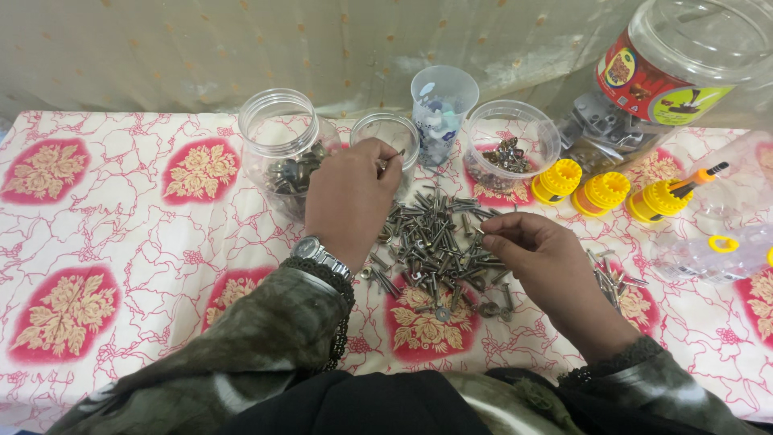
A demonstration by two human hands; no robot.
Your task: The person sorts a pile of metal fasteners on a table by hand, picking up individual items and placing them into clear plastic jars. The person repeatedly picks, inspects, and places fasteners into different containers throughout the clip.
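Screws (435, 242), heaped loose at centre of table (121, 234), patterned red-and-white cloth. Left hand (348, 201) at 10 o'clock from heap, fingers (385, 165) pinched shut on a small metal piece over small clear jar (385, 133); wristwatch (318, 252) on that wrist. Right hand (543, 258) at 3 o'clock edge of heap, fingers (495, 229) closed to a pinch on one screw. Larger clear jar (278, 137) w/ metal bits at 11 o'clock, plastic cup (443, 97) at 12, clear tub (511, 137) at 1. Yellow caps (604, 192) at 2 o'clock, well apart from heap.
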